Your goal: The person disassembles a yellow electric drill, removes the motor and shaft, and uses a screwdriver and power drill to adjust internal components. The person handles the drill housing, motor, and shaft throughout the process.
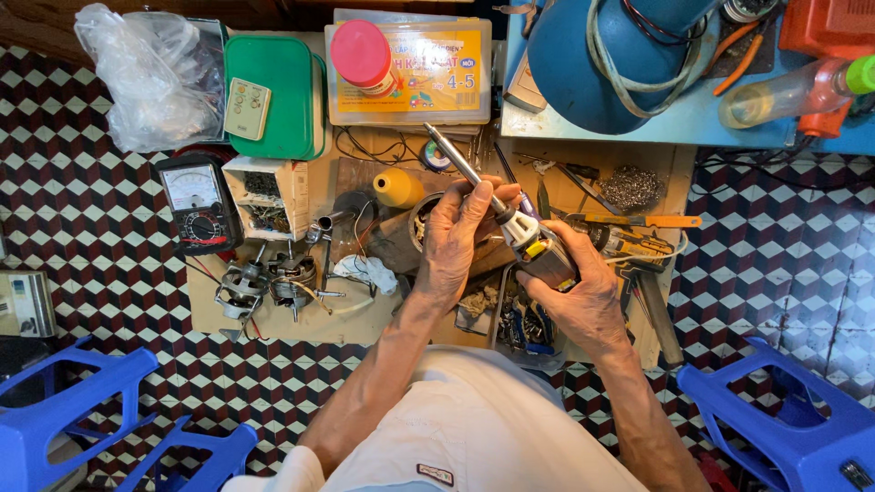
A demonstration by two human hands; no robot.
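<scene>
Over a checkered floor and cluttered wooden tabletop point(365, 323), both hands' grips are closed on a soldering iron point(510, 214), centre, tip toward 11 o'clock. The left hand point(456, 241) sits nearest the metal shaft; if hot, it risks burning.

Soldering iron point(515, 219), metal barrel angled up-left, white collar, dark handle, above cluttered board.

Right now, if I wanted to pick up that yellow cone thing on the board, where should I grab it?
Probably the wide round body of the yellow cone, coming from above. It lies on its side with the narrow tip pointing left, so a grip across the fat middle looks steadiest. The left hand is close on its right, so come from the left.
</scene>
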